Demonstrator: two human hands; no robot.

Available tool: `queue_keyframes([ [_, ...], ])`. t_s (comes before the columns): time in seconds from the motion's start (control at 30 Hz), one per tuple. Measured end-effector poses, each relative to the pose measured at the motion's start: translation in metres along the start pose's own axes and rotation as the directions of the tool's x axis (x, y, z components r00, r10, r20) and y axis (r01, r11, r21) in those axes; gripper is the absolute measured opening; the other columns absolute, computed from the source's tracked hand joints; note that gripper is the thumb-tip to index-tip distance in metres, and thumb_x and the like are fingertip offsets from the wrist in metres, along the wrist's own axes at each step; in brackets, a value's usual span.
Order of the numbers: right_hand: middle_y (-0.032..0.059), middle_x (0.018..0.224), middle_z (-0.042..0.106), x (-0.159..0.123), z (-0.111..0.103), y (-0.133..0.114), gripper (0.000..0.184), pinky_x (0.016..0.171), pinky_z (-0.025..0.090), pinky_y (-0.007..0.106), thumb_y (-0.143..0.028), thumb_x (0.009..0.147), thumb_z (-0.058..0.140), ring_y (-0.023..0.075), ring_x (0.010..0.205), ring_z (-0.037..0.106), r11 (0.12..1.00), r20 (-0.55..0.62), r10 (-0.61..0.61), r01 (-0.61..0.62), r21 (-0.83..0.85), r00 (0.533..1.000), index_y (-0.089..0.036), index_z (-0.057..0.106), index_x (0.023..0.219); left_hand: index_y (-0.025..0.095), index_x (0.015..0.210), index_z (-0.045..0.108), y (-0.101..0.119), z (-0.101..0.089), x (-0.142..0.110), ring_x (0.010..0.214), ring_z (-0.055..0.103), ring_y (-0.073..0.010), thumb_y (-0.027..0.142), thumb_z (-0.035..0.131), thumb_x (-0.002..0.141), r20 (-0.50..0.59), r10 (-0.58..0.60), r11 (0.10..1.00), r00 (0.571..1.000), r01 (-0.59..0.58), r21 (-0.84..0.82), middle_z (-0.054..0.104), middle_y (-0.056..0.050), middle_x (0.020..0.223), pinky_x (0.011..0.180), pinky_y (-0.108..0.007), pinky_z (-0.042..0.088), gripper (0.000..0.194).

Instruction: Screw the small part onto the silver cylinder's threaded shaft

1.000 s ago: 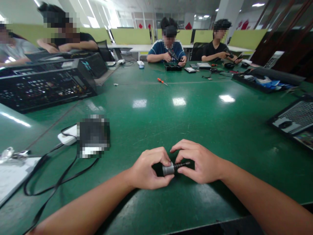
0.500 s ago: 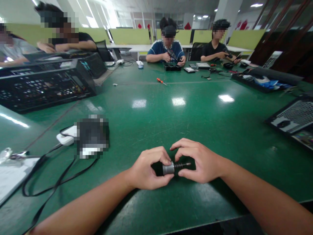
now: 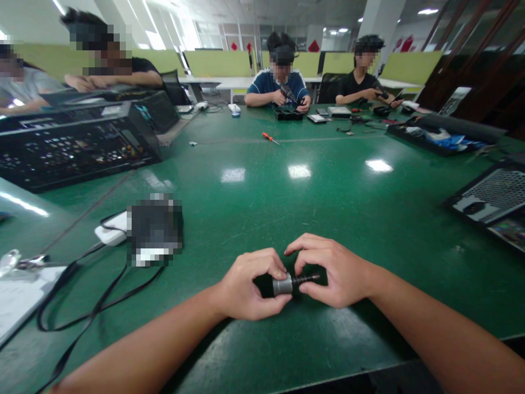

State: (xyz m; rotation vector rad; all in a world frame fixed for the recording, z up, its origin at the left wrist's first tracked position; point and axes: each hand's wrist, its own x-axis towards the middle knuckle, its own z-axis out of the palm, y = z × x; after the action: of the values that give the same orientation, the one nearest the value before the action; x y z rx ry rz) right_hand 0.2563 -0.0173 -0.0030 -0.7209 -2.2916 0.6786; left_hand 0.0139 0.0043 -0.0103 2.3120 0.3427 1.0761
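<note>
A small grey metal cylinder (image 3: 283,284) with a thin dark shaft (image 3: 305,278), apparently wound with a spring, lies level just over the green table. My left hand (image 3: 254,282) grips the cylinder between thumb and fingers, leaving its grey side exposed. Around the shaft, my right hand (image 3: 332,271) curls from the right, its thumb and a bent fingertip pinched close at the spring. Another finger of that hand arches above, clear of the part. The shaft's narrow tip points right, past my right fingertips. Whether the fingertips press firmly on the spring is hard to see.
A black computer case (image 3: 74,145) stands at the left, near a blurred dark item (image 3: 155,230) with black straps and a clipboard (image 3: 28,298). An orange screwdriver (image 3: 268,137) lies farther back. Another case (image 3: 492,194) sits right. Several people work around the table.
My right fingertip has come slightly down and closer to the shaft. My left hand keeps its grip on the cylinder, almost unmoved.
</note>
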Motion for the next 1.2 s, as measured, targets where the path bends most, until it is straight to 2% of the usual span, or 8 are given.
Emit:
queue_keyframes([
  [0.9,0.0114,0.116,0.071,-0.001,-0.011,-0.003,0.014,0.095,0.052,0.043,-0.017,0.075,0.070,0.0262,0.106,0.067,0.998,0.104,0.056,-0.054,-0.022,0.993,-0.020,0.063,0.086,0.018,0.088,0.064,0.005,-0.001,0.002,0.069,0.071,-0.0176,0.015,0.080,0.073,0.007,0.007,1.000,1.000,-0.007,-0.004,0.075,-0.008,0.077,0.063,-0.026,0.057,0.023],
  [1.2,0.0076,0.101,0.073,-0.002,-0.013,-0.003,0.013,0.091,0.050,0.042,-0.016,0.075,0.069,0.0242,0.097,0.068,0.998,0.140,0.060,-0.056,-0.030,0.988,-0.020,0.060,0.084,0.017,0.089,0.065,0.003,0.000,0.001,0.068,0.071,-0.0174,0.014,0.080,0.074,0.013,0.022,1.000,1.000,-0.022,-0.012,0.075,-0.009,0.077,0.063,-0.025,0.057,0.021],
])
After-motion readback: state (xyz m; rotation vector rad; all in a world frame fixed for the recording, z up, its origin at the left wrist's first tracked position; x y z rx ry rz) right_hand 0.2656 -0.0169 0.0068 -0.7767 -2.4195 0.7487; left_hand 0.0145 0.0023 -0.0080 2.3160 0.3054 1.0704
